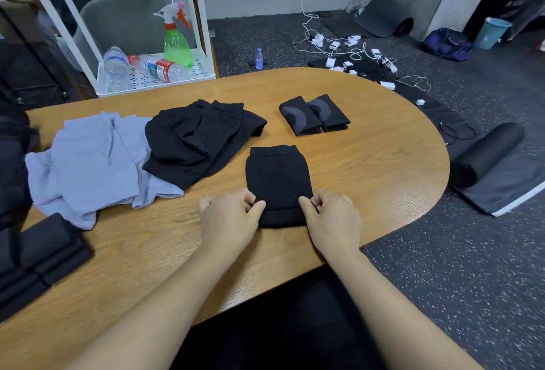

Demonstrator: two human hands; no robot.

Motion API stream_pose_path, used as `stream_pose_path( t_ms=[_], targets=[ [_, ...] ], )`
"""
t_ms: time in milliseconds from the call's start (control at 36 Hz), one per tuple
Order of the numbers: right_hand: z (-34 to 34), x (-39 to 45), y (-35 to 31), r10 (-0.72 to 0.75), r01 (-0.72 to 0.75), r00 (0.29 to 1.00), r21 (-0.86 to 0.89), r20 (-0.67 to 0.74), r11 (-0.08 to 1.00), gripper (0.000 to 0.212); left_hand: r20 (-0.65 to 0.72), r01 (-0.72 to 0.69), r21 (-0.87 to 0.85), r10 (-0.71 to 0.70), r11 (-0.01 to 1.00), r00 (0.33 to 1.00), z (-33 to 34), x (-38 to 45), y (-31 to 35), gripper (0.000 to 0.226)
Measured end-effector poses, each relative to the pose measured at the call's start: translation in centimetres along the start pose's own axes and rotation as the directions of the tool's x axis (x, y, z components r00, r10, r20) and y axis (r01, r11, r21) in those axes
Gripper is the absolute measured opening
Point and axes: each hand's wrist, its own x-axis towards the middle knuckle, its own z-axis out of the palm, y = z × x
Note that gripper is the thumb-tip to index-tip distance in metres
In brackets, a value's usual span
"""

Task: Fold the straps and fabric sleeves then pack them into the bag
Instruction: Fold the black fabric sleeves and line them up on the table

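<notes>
The black sleeve (278, 181) lay flat on the table (368, 163) just ahead of the person, the left hand (228, 216) and right hand (331, 217) each pinching a near corner, and being apparently soft, light and limp, it seemed best gripped there.

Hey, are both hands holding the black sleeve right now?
Yes, the left hand and the right hand each pinch a near corner of the black sleeve lying flat on the table.
</notes>
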Motion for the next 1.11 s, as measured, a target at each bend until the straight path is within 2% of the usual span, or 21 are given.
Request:
stream_pose_path(
  t_ms=[111, 222, 278, 361, 417, 472, 528, 611, 667, 806, 1028, 1111],
  targets=[
    [-0.2, 0.2, 0.3, 0.034, -0.034, 0.999, -0.027, 0.003, 0.999, 0.023, 0.009, -0.009, 0.020, 0.009, 1.000, 1.000, -0.1, 0.1, -0.2, 0.016],
    [-1.2, -0.2, 0.7, 0.018, -0.013, 0.998, 0.097, -0.056, 0.995, 0.011, -0.080, -0.040, 0.002, 0.040, 0.999, 0.996, -0.9, -0.2, -0.6, 0.014],
    [-1.4, -0.6, 1.0, -0.091, 0.099, 0.987, 0.059, -0.129, 0.993, 0.007, -0.133, -0.118, 0.014, 0.118, 0.993, 0.984, -1.2, -0.8, -0.7, 0.018],
    [-1.4, -1.4, 0.8, -0.402, 0.386, 0.905, -0.131, -0.138, 0.913, 0.029, -0.055, -0.317, -0.011, 0.316, 0.948, 0.947, -1.4, -2.7, -0.1, 0.041],
    [-1.1, -2.0, 0.6, -0.606, 0.593, 0.795, -0.200, -0.005, 0.780, 0.044, 0.084, -0.421, -0.037, 0.422, 0.906, 0.903, -1.2, -4.1, 0.8, 0.057],
    [-0.3, -2.3, 1.0, -0.681, 0.700, 0.712, -0.261, 0.171, 0.665, 0.055, 0.232, -0.451, -0.008, 0.440, 0.892, 0.867, -0.6, -5.0, 1.5, 0.067],
    [0.3, -2.3, 1.7, -0.665, 0.715, 0.698, -0.311, 0.267, 0.626, 0.059, 0.331, -0.429, 0.086, 0.381, 0.899, 0.864, 0.1, -5.3, 1.5, 0.074],
    [0.5, -2.0, 2.8, -0.602, 0.680, 0.733, -0.346, 0.315, 0.646, 0.060, 0.388, -0.428, 0.244, 0.316, 0.870, 0.865, 0.7, -5.3, 1.2, 0.084],
    [0.5, -1.8, 3.3, -0.574, 0.667, 0.745, -0.358, 0.340, 0.653, 0.066, 0.385, -0.438, 0.284, 0.317, 0.853, 0.867, 0.9, -5.3, 0.9, 0.085],
    [0.1, -2.1, 3.7, -0.537, 0.626, 0.779, -0.345, 0.324, 0.700, 0.067, 0.347, -0.446, 0.315, 0.336, 0.838, 0.876, 0.9, -4.8, 0.2, 0.082],
    [-0.2, -3.4, 2.3, -0.561, 0.635, 0.771, -0.300, 0.302, 0.712, 0.059, 0.290, -0.390, 0.454, 0.281, 0.801, 0.915, -0.2, -1.6, -0.2, 0.086],
    [0.2, -3.9, 1.5, -0.557, 0.631, 0.774, -0.299, 0.301, 0.716, 0.060, 0.292, -0.364, 0.473, 0.247, 0.802, 0.924, -0.4, -0.3, -0.4, 0.079]
  ],
)
